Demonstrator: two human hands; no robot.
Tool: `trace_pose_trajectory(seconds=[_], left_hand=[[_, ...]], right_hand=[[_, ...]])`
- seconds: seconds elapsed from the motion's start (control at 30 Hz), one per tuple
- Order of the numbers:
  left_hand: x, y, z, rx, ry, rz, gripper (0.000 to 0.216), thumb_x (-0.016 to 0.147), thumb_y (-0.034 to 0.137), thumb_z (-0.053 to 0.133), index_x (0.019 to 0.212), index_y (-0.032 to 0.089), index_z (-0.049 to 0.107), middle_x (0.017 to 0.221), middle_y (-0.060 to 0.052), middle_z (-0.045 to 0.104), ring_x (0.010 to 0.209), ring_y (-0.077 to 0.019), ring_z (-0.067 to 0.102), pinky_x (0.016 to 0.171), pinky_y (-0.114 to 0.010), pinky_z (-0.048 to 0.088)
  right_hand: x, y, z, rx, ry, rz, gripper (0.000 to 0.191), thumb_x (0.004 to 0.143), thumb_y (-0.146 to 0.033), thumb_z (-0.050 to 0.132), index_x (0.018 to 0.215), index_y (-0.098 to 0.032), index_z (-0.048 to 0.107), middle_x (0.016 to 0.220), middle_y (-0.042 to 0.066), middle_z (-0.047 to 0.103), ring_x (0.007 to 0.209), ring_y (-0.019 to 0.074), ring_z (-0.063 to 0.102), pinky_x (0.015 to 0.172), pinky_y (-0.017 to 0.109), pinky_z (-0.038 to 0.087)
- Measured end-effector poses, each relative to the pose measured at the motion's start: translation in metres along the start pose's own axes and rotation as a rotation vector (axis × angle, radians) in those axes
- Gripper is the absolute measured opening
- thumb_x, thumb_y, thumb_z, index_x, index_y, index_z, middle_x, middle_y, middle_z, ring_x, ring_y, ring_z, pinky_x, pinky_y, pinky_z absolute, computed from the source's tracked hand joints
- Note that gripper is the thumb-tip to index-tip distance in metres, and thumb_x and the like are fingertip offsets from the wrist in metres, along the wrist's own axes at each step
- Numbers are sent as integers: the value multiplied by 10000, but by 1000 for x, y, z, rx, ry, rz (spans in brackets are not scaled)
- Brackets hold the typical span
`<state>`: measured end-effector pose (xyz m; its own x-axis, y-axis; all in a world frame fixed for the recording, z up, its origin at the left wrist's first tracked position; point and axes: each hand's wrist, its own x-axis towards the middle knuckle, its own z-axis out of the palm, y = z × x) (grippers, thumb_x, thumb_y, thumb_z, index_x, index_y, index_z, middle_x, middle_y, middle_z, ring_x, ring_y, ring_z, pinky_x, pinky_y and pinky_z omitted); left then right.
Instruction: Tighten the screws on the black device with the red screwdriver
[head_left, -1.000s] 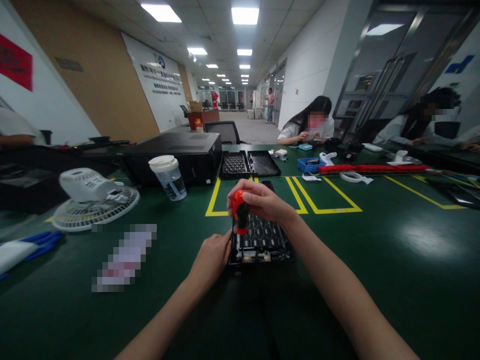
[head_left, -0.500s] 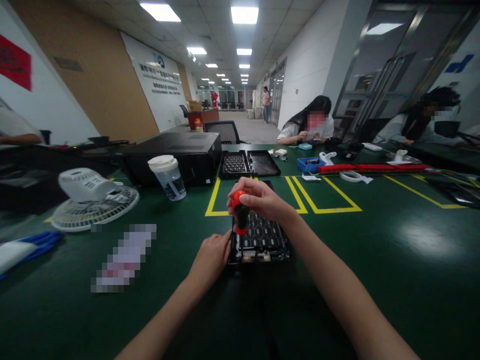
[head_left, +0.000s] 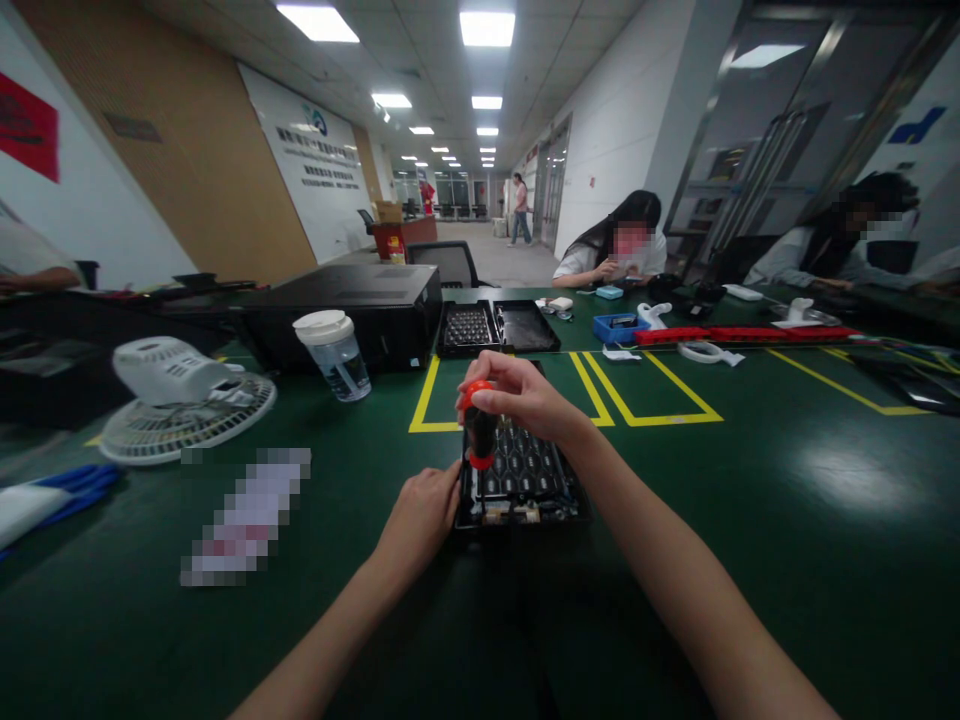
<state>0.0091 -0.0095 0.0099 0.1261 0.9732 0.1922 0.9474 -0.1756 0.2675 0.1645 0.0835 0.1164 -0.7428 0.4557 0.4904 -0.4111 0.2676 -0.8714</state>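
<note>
My right hand is closed around the red and black handle of a screwdriver. The screwdriver stands nearly upright, its shaft pointing down at the left part of a black device with rows of rounded cells and some bare parts along its near edge. Where exactly the tip touches is too dark to tell. Against the left edge of the device rests my left hand, its fingers together and their tips partly hidden by the casing.
A black case lies opened beyond the device. Left of it are a large black box, a lidded cup and a white fan. To the right sit a blue tray and a red strip. Co-workers sit across the table.
Both hands, the screwdriver and the device keep almost the same place. A person far down the hall has walked a little to the left.
</note>
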Motion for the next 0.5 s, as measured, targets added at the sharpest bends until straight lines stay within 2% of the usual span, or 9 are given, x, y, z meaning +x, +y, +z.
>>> trace_pose_trajectory(seconds=[0.5], left_hand=[[0,0,1,-12,4,8,299,892,233,342,1129,189,519,928,-70,621,833,-173,555,769,-302,410]], right_hand=[[2,-6,4,-91,51,-45,194,714,-215,658,705,-145,477,702,-25,497,630,76,512,582,209,411]])
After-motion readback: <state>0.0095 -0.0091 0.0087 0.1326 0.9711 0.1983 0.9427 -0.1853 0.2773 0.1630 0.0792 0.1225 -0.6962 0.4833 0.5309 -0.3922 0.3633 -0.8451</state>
